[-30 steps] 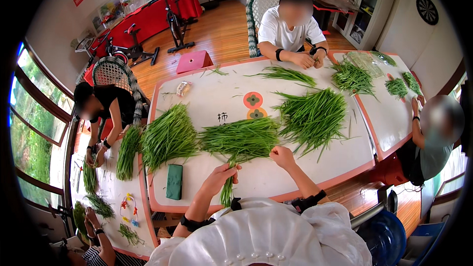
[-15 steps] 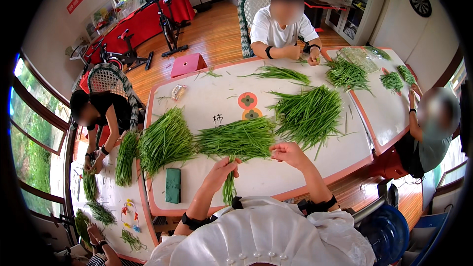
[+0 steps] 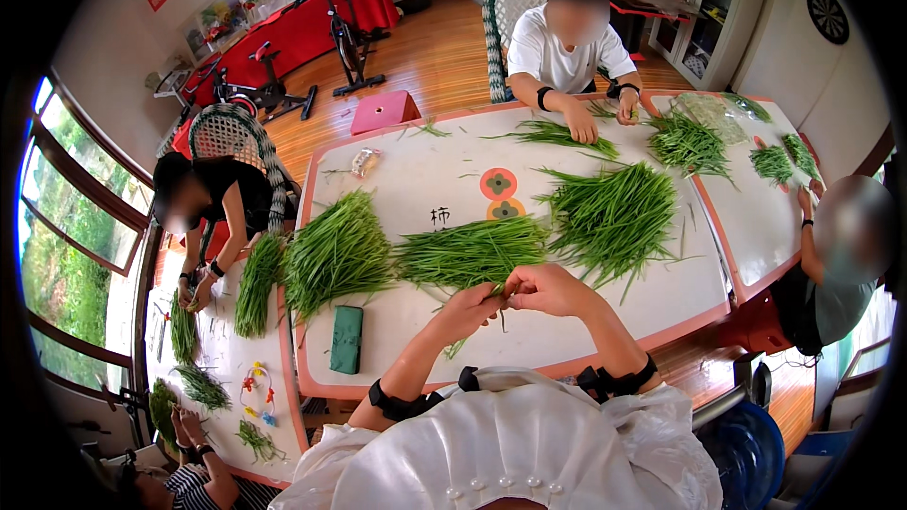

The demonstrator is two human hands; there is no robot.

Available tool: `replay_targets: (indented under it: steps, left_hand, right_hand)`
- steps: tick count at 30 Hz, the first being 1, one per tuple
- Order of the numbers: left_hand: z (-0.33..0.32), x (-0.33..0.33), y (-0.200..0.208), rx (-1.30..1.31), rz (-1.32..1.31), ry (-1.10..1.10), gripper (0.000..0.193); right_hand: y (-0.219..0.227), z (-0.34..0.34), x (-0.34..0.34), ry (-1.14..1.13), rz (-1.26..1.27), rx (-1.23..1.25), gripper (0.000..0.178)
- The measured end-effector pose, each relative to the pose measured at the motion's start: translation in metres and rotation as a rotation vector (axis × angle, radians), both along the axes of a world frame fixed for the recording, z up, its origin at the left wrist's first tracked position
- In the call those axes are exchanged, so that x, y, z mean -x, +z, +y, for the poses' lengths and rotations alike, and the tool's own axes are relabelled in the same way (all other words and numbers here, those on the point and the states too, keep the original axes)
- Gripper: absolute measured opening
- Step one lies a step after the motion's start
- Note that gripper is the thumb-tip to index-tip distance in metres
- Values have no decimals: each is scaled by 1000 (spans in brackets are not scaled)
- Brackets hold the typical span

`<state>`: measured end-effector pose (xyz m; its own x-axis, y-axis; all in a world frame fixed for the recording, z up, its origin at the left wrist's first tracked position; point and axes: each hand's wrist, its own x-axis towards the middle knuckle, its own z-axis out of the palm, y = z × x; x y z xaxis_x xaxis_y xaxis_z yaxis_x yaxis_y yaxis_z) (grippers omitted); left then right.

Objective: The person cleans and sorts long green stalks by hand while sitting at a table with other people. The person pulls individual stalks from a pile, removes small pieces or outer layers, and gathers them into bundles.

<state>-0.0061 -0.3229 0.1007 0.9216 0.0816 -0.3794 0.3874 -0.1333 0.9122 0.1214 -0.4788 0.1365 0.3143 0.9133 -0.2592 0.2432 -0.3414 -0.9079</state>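
Over the near side of the table, my left hand [image 3: 470,313] is closed round a small bunch of long thin green stalks [image 3: 454,348], mostly hidden under it. My right hand [image 3: 552,290] is pinched, its fingertips meeting those of the left. From between the fingertips hangs a thin strand [image 3: 504,323]. Just beyond the hands lies a wide flat heap of green stalks [image 3: 472,251]. A larger stalk heap [image 3: 337,253] is to its left, and another big heap [image 3: 614,222] to its right.
A dark green block-shaped package [image 3: 346,340] lies left of my left arm on the white table [image 3: 605,321]. Across from me a person [image 3: 567,61] handles a smaller pile [image 3: 562,135]. Others sit at side tables with stalks, left and right. A blue tub [image 3: 742,453] stands low at right.
My right hand has moved left and my left hand right, so the fingertips now meet. The bunch hangs less visibly. The person opposite has lowered a hand onto the pile. The view has shifted slightly.
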Motion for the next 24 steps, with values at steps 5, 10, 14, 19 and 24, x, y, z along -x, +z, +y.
replay_targets:
  steps: [5, 10, 14, 19, 24]
  left_hand:
    - [3, 5, -4, 232, -3, 74, 14]
    - [3, 7, -1, 315, -16, 151, 16]
    - [4, 8, -1, 391, -5, 148, 18]
    - [7, 9, 14, 364, -3, 127, 22]
    - [9, 8, 1, 360, -46, 110, 22]
  right_hand:
    - [-21, 9, -5, -128, 275, -150, 18]
    - [-25, 9, 0, -195, 337, -216, 18]
    - [-22, 11, 9, -203, 222, -267, 15]
    - [-8, 15, 16, -270, 101, -206, 13]
    - [-24, 23, 20, -263, 122, -245, 14]
